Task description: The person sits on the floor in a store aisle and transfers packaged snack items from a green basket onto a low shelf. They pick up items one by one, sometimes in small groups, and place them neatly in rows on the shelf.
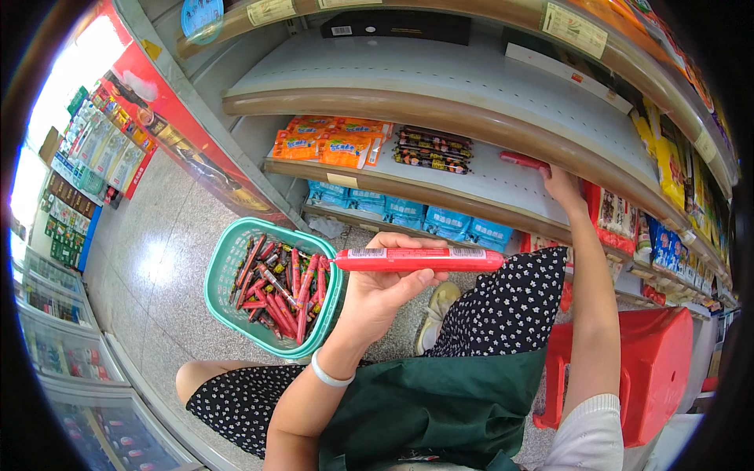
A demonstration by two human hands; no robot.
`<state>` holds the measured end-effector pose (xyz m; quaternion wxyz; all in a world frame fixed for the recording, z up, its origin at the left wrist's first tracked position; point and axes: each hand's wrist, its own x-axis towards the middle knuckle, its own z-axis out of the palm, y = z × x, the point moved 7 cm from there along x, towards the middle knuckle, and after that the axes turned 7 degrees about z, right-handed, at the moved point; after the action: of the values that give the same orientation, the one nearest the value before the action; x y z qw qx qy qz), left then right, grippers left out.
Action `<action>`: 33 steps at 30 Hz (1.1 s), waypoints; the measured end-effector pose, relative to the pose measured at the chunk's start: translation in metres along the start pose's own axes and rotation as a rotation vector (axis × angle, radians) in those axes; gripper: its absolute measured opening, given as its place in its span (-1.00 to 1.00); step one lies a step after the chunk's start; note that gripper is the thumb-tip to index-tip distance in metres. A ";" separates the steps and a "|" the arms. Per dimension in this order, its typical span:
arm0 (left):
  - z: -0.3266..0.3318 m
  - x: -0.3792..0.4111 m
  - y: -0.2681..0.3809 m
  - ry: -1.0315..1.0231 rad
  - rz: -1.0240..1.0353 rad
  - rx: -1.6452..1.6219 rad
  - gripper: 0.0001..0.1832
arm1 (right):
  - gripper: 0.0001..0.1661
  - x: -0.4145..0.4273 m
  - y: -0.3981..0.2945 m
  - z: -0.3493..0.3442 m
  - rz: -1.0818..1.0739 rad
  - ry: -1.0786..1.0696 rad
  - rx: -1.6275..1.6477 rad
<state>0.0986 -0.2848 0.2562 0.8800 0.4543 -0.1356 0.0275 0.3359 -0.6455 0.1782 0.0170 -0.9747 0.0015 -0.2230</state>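
Note:
My left hand (380, 294) holds a red plastic-wrapped sausage (418, 259) level in front of me, thumb below and fingers behind. Its wrapper bears barcodes and print. Further off, my right hand (559, 183) reaches onto the lower shelf (492, 176), its fingers at the near end of another red sausage (521, 159); the grip is partly hidden. To the left of that sausage lies a stack of dark-wrapped sausages (433, 149). On the floor at my left, a green plastic basket (213, 277) holds many loose red and dark sausages (285, 294).
Orange packets (330, 141) sit at the shelf's left end, with blue packets (450, 222) on the level below. The brown shelf edge (377, 103) overhangs my right hand. A red plastic stool (654, 371) stands at my right. Glass-door coolers (82, 365) line the left.

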 end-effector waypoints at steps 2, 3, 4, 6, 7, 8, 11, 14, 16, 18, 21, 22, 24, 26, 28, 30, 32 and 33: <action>0.000 0.000 -0.001 -0.001 -0.002 0.007 -0.65 | -0.41 -0.001 0.002 0.003 -0.011 -0.018 0.035; 0.001 0.000 -0.001 -0.002 -0.002 0.008 -0.65 | -0.41 -0.001 0.004 0.005 0.012 -0.042 0.036; 0.002 0.000 -0.002 -0.008 -0.004 -0.008 -0.65 | -0.43 -0.003 0.001 0.002 -0.047 -0.025 0.096; 0.002 0.000 -0.002 -0.006 -0.004 0.001 -0.64 | -0.46 -0.006 0.001 -0.001 -0.061 -0.075 0.167; 0.004 0.000 -0.003 -0.012 -0.006 -0.017 -0.64 | -0.49 -0.007 -0.001 -0.006 -0.102 -0.088 0.205; 0.004 0.000 -0.003 -0.011 -0.004 -0.005 -0.65 | -0.52 -0.008 -0.001 -0.008 -0.110 -0.128 0.231; 0.006 0.001 -0.004 -0.016 -0.001 -0.008 -0.65 | -0.61 -0.014 -0.010 -0.019 -0.151 -0.094 0.271; 0.007 0.001 -0.005 -0.018 0.002 -0.012 -0.66 | -0.65 -0.017 -0.015 -0.027 -0.156 -0.076 0.284; 0.008 0.001 -0.006 -0.021 -0.005 -0.030 -0.67 | -0.66 -0.019 -0.016 -0.027 -0.136 -0.128 0.289; 0.007 0.001 -0.006 -0.020 -0.008 -0.015 -0.66 | -0.67 -0.022 -0.014 -0.025 -0.088 -0.227 0.279; 0.007 0.002 -0.008 -0.048 -0.015 0.012 -0.69 | -0.67 -0.033 -0.015 -0.031 -0.107 -0.321 0.306; 0.008 0.003 -0.009 -0.067 -0.022 0.011 -0.71 | -0.67 -0.036 -0.016 -0.033 -0.110 -0.355 0.355; 0.007 0.007 -0.018 -0.064 -0.112 -0.051 -0.74 | -0.67 -0.043 -0.016 -0.038 -0.108 -0.419 0.448; 0.006 0.017 -0.031 -0.052 -0.207 -0.073 -0.67 | -0.67 -0.049 -0.017 -0.044 -0.120 -0.450 0.531; 0.012 0.035 -0.044 -0.078 -0.251 -0.147 -0.61 | -0.71 -0.052 -0.016 -0.047 -0.108 -0.497 0.577; 0.020 0.061 -0.062 -0.075 -0.266 -0.179 -0.60 | -0.70 -0.055 -0.014 -0.051 -0.108 -0.506 0.581; 0.029 0.091 -0.080 -0.070 -0.250 -0.177 -0.63 | -0.69 -0.058 -0.012 -0.056 -0.106 -0.505 0.661; 0.032 0.107 -0.091 -0.035 -0.259 -0.130 -0.64 | -0.67 -0.059 -0.010 -0.058 -0.081 -0.499 0.663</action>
<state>0.2099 -0.3716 0.2301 0.9013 0.4105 -0.0926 -0.1030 0.2573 -0.6372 0.2048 0.3208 -0.9399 -0.1130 0.0309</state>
